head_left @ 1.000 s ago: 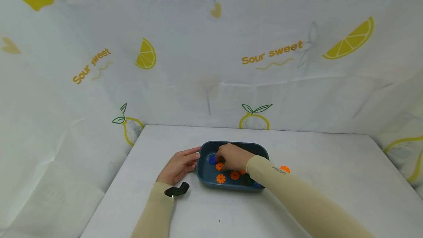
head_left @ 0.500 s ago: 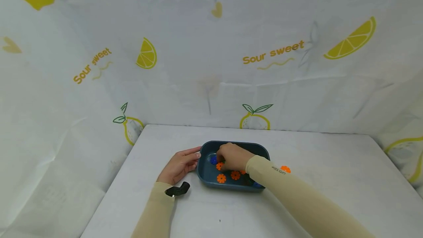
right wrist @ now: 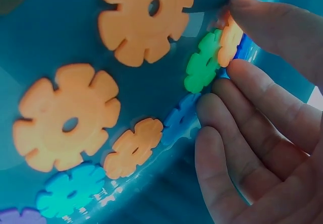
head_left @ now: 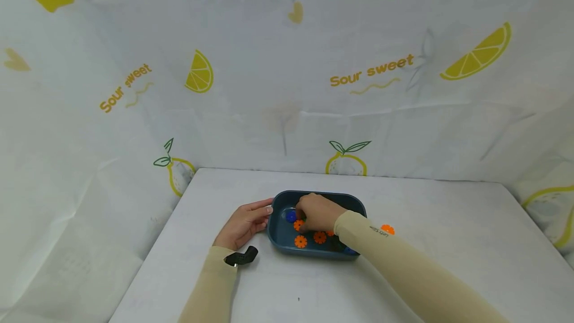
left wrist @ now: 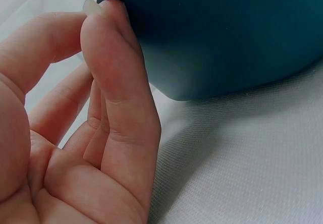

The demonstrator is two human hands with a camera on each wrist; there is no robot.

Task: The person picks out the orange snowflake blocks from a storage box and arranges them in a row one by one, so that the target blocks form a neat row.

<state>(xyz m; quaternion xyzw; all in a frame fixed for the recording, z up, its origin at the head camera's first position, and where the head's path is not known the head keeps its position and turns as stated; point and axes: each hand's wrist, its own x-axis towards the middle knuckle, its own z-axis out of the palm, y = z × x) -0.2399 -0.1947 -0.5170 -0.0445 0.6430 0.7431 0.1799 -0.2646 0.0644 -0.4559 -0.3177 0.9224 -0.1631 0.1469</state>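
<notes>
A dark blue tray (head_left: 278, 249) holds several flower-shaped plastic discs. My right hand (head_left: 319, 213) reaches into it from the right. In the right wrist view, its thumb and index fingertips stand at opposite edges of an orange notched disc (right wrist: 231, 42), pinching it. A green disc (right wrist: 203, 62) lies against that one, and a blue disc (head_left: 291, 216) sits just left of the fingertips. My left hand (head_left: 242, 226) rests at the tray's left end, fingertips touching its outer wall, fingers fairly straight.
More orange discs (head_left: 300, 242) lie in the tray's front half, with a cyan disc (right wrist: 70, 189) near its wall. One orange disc (head_left: 387, 229) is outside, on the white table (head_left: 448, 243) to the right. A printed cloth (head_left: 251, 128) hangs behind the table.
Both hands and the tray stay in place. The blue disc has shifted slightly right, toward the right hand's fingertips. The head view has drifted a little.
</notes>
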